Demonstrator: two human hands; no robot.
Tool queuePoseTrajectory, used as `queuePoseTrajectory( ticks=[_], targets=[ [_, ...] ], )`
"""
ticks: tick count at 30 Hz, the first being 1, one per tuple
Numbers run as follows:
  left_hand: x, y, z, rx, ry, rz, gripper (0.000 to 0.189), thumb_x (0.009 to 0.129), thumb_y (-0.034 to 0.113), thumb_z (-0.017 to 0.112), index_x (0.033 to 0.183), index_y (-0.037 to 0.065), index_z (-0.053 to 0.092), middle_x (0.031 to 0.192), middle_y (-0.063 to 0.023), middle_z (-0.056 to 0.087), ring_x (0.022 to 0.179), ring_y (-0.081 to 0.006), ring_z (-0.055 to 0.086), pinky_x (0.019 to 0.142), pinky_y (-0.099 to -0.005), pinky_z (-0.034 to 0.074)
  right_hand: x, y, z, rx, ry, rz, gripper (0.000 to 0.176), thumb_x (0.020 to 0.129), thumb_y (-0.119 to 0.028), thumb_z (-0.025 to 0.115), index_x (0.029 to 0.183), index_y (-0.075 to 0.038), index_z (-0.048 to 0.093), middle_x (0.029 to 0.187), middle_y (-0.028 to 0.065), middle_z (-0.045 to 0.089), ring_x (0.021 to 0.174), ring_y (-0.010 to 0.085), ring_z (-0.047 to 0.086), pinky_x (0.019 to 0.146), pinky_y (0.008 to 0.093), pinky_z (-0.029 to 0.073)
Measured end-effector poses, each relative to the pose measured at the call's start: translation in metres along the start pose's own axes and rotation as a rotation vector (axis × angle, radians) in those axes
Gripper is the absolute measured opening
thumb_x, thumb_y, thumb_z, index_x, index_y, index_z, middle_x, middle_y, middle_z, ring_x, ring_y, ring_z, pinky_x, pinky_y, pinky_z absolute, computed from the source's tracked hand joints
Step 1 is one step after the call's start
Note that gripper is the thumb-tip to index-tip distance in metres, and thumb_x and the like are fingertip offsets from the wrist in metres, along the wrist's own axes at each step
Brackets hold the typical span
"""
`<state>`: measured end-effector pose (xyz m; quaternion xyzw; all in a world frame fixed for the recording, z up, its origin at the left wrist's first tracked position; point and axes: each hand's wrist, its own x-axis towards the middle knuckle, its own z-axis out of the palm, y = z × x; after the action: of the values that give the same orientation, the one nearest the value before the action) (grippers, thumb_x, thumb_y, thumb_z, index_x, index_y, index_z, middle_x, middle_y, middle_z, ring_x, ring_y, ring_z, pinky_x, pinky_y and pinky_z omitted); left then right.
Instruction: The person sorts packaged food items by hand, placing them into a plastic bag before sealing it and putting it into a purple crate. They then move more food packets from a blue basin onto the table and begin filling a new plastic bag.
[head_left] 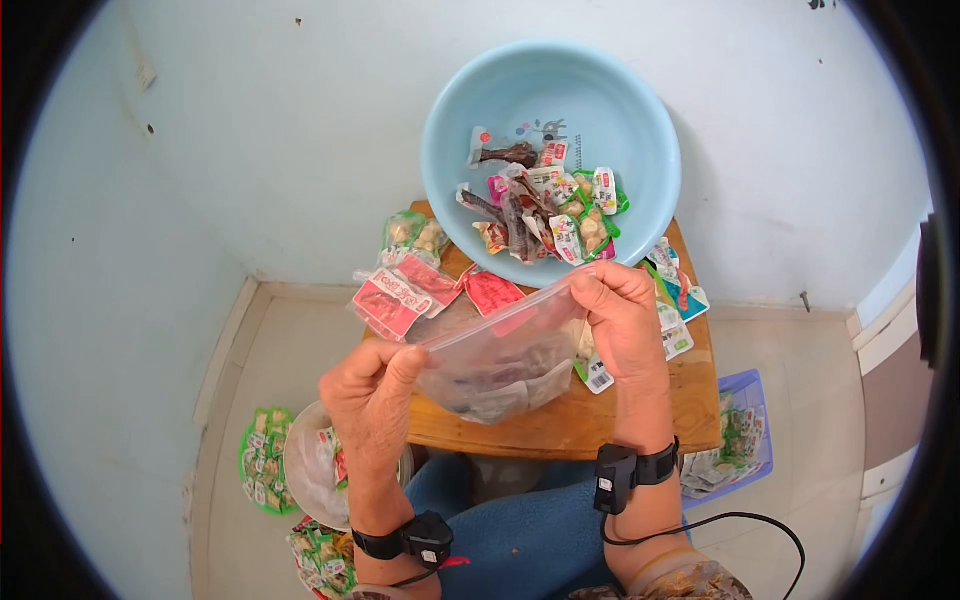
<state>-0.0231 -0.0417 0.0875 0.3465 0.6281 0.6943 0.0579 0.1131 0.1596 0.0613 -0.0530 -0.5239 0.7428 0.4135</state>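
A clear zip bag point(500, 375) hangs between my two hands above the wooden table. My left hand point(372, 395) pinches one top corner, and my right hand point(622, 315) grips the opposite corner, so the zip edge is stretched taut and slanting. Dark packets show dimly through the plastic, at the bottom of the bag. Behind it a light blue basin point(550, 90) rests on the table, holding several sealed snack packets point(540, 205). Red and white packets point(395, 300) lie to the left of the bag. Other packets point(672, 300) are partly hidden behind my right hand.
The small wooden table point(660, 410) stands against a pale wall. A purple basket point(765, 440) with packets is on the floor at right. On the left floor are a round container point(300, 465) and green packet bundles point(265, 460). A black cable point(740, 517) loops from my right wrist strap.
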Motion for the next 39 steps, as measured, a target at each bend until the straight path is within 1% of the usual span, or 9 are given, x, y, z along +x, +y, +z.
queuePoseTrajectory(
  ticks=[9, 12, 15, 17, 18, 20, 23, 29, 39],
  targets=[
    [0.003, -0.006, -0.006, -0.147, -0.087, -0.080, 0.027, 0.094, 0.022, 0.071, 0.078, 0.001, 0.070, 0.072, 0.0027, 0.065, 0.066, -0.0043, 0.045, 0.059, -0.0223, 0.034, -0.002, 0.003, 0.007, 0.149, 0.024, -0.002, 0.018, 0.096, -0.012, 0.063, 0.090, 0.003, 0.070, 0.080, 0.0107, 0.071, 0.071, 0.0164, 0.067, 0.070, 0.0303, 0.055],
    [0.001, 0.003, -0.008, -0.113, 0.020, -0.138, 0.025, 0.094, 0.023, 0.070, 0.084, 0.000, 0.070, 0.076, 0.0020, 0.066, 0.069, -0.0044, 0.048, 0.062, -0.0229, 0.038, -0.003, 0.000, 0.008, 0.104, 0.021, 0.016, 0.018, 0.096, -0.013, 0.063, 0.090, 0.003, 0.069, 0.079, 0.0111, 0.071, 0.070, 0.0176, 0.068, 0.069, 0.0313, 0.056],
    [-0.001, 0.019, -0.006, -0.070, 0.077, -0.038, 0.023, 0.093, 0.022, 0.071, 0.090, 0.000, 0.069, 0.080, -0.0009, 0.068, 0.075, -0.0063, 0.055, 0.070, -0.0244, 0.044, -0.003, -0.001, 0.010, 0.053, 0.012, 0.016, 0.018, 0.096, -0.013, 0.063, 0.089, 0.003, 0.069, 0.077, 0.0106, 0.071, 0.069, 0.0177, 0.068, 0.069, 0.0308, 0.055],
    [-0.004, 0.030, -0.002, 0.207, 0.114, 0.145, 0.021, 0.088, 0.019, 0.075, 0.092, 0.000, 0.069, 0.084, -0.0059, 0.070, 0.083, -0.0157, 0.064, 0.080, -0.0302, 0.050, -0.004, -0.001, 0.011, 0.038, 0.007, 0.005, 0.018, 0.095, -0.013, 0.064, 0.088, 0.003, 0.070, 0.076, 0.0104, 0.071, 0.069, 0.0175, 0.067, 0.068, 0.0304, 0.054],
    [-0.004, 0.031, 0.001, 0.206, 0.115, 0.144, 0.021, 0.088, 0.019, 0.075, 0.092, 0.000, 0.069, 0.084, -0.0059, 0.070, 0.083, -0.0157, 0.064, 0.080, -0.0302, 0.050, -0.004, -0.002, 0.012, 0.006, 0.008, -0.003, 0.017, 0.095, -0.012, 0.064, 0.088, 0.003, 0.070, 0.077, 0.0102, 0.071, 0.069, 0.0171, 0.067, 0.068, 0.0299, 0.054],
    [-0.005, 0.033, 0.006, 0.494, 0.096, 0.484, 0.023, 0.080, 0.017, 0.080, 0.094, 0.001, 0.070, 0.090, -0.0096, 0.071, 0.094, -0.0268, 0.067, 0.087, -0.0369, 0.051, -0.006, -0.005, 0.015, -0.029, 0.008, -0.010, 0.017, 0.095, -0.012, 0.064, 0.088, 0.003, 0.070, 0.077, 0.0100, 0.071, 0.069, 0.0167, 0.067, 0.068, 0.0294, 0.053],
    [-0.007, 0.040, 0.016, 0.674, 0.006, 0.570, 0.026, 0.075, 0.017, 0.082, 0.095, 0.003, 0.071, 0.094, -0.0098, 0.070, 0.101, -0.0331, 0.065, 0.094, -0.0448, 0.049, -0.010, -0.008, 0.020, -0.071, -0.016, -0.041, 0.014, 0.094, -0.010, 0.066, 0.088, 0.002, 0.070, 0.077, 0.0072, 0.070, 0.069, 0.0129, 0.064, 0.067, 0.0267, 0.051],
    [-0.012, 0.027, 0.026, 0.687, -0.125, 0.597, 0.019, 0.076, 0.010, 0.079, 0.092, 0.005, 0.069, 0.085, -0.0084, 0.066, 0.093, -0.0301, 0.064, 0.097, -0.0516, 0.046, -0.016, -0.011, 0.022, -0.120, -0.090, -0.028, 0.012, 0.092, -0.010, 0.069, 0.089, 0.002, 0.071, 0.078, 0.0022, 0.068, 0.072, 0.0066, 0.057, 0.066, 0.0229, 0.046],
    [-0.011, 0.025, 0.029, 0.607, -0.113, 0.584, 0.016, 0.074, 0.006, 0.078, 0.085, 0.005, 0.066, 0.079, -0.0062, 0.063, 0.081, -0.0281, 0.062, 0.094, -0.0492, 0.048, -0.018, -0.014, 0.019, -0.085, -0.186, -0.001, 0.016, 0.088, -0.013, 0.075, 0.095, 0.001, 0.073, 0.089, 0.0037, 0.070, 0.080, 0.0080, 0.061, 0.072, 0.0234, 0.049]
  ],
)
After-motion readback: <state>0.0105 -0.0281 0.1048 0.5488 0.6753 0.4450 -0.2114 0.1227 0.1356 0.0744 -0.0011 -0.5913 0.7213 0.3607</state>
